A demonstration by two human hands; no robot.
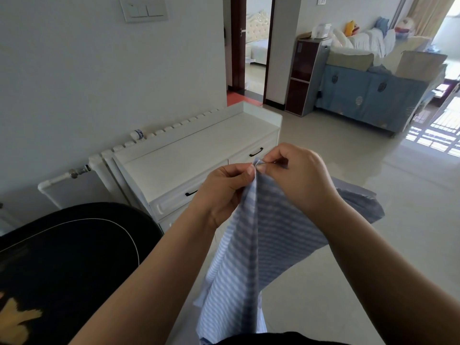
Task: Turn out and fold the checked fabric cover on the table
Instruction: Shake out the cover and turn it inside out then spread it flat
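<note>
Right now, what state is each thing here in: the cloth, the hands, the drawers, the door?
Cover: held up in the air, hanging down, not folded flat.
Left hand: pinching the cover's top corner.
Right hand: pinching the same corner, touching the left.
Drawers: shut.
Cabinet top: bare.
Doorway: open to a bedroom.
Wall switches: position cannot be told.

We count two hands, a left hand [221, 192] and a right hand [298, 180], and one blue-and-white fabric cover [251, 250]. We see one white cabinet [199, 155] with two black drawer handles [256, 152], one radiator [74, 180], and one wall switch plate [143, 10].
</note>
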